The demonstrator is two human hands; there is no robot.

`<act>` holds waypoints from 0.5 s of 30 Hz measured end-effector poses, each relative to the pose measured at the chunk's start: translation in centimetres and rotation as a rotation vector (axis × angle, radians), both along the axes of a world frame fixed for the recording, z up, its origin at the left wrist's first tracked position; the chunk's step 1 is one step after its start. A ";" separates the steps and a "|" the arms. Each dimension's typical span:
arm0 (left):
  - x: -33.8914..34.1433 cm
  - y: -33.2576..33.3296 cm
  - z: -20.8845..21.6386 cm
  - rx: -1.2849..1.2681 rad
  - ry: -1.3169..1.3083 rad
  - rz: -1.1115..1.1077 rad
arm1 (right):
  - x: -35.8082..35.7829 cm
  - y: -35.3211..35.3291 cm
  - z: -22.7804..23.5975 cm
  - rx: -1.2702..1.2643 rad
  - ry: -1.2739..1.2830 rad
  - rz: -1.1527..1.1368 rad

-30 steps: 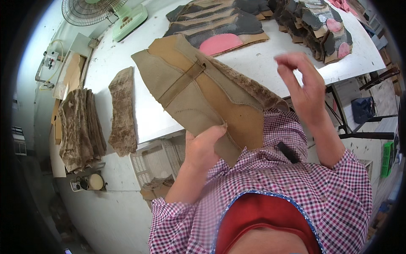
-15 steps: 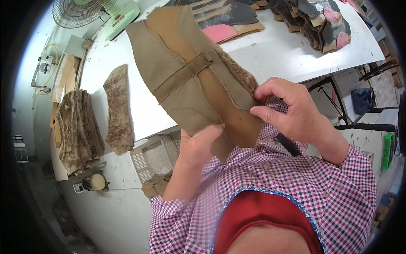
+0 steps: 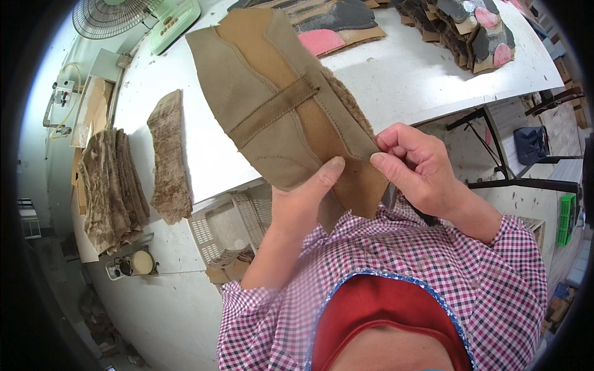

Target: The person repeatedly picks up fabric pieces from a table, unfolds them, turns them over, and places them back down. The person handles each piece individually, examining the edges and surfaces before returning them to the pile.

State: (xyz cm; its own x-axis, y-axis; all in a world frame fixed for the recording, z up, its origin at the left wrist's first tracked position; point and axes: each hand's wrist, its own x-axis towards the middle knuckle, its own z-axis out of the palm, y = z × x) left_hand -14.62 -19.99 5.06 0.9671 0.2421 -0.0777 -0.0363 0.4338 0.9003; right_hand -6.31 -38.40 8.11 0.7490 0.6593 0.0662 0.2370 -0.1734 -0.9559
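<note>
Between both hands I hold a stitched boot upper (image 3: 266, 102), brown and tan, with a narrow strap sewn across it and a fuzzy lining showing along its right edge. My left hand (image 3: 309, 195) grips the lower left part, thumb flat on the tan middle strip and fingers hidden underneath. Thumb and bent fingers of my right hand (image 3: 417, 167) pinch the lower right edge. Left of the upper, a single brown fleece piece (image 3: 168, 157) lies at the white table's (image 3: 207, 145) front edge. A stack of similar fleece pieces (image 3: 114, 191) is beside it.
Dark pieces with pink patches (image 3: 322, 42) lie at the far side, and a stack of them (image 3: 473, 37) is at the far right. A green fan (image 3: 176, 25) stands far left. Below the table edge are a pale plastic basket (image 3: 216, 229) and black metal legs (image 3: 520, 184).
My left thumb has slid up and right onto the tan strip. My right hand still pinches the edge, slightly lower. The upper has shifted a little to the right.
</note>
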 end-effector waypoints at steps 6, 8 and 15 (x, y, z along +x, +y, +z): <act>0.4 -0.2 -0.5 0.073 -0.040 0.112 | 0.9 1.1 -0.7 0.036 -0.466 -0.083; 0.3 -0.6 -0.2 0.101 -0.061 0.124 | 1.0 1.3 0.0 0.018 -0.532 -0.086; -0.2 -1.2 0.0 0.145 -0.033 0.111 | 0.9 1.3 0.2 0.078 -0.572 -0.044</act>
